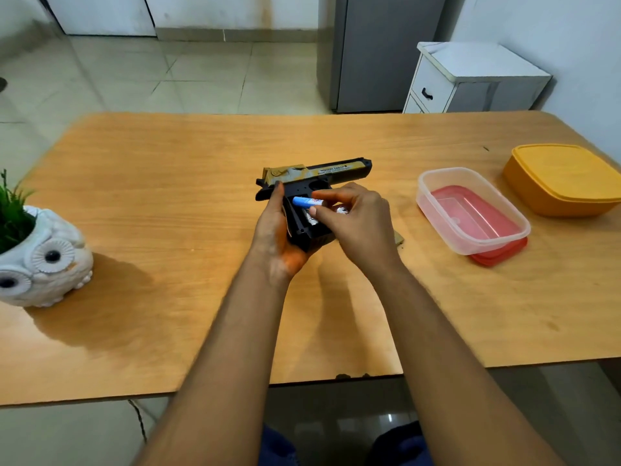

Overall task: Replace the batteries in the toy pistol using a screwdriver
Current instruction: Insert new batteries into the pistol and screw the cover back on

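The toy pistol (pixel 322 174), black with a tan slide, lies on its side over the middle of the wooden table (pixel 168 183), barrel pointing right. My left hand (pixel 274 230) cups its grip from below and the left. The battery compartment in the grip is open, with a silver battery (pixel 308 218) lying inside. My right hand (pixel 356 218) pinches a blue and white battery (pixel 304 201) between thumb and forefinger, right at the open compartment. A tan piece (pixel 399 239) peeks out on the table behind my right hand. No screwdriver shows.
A clear plastic tub (pixel 470 210) stands on its red lid right of the pistol, and a closed orange box (pixel 564 179) lies beyond it. A white owl planter (pixel 40 260) sits at the table's left edge. A white drawer cabinet (pixel 470 79) stands behind the table.
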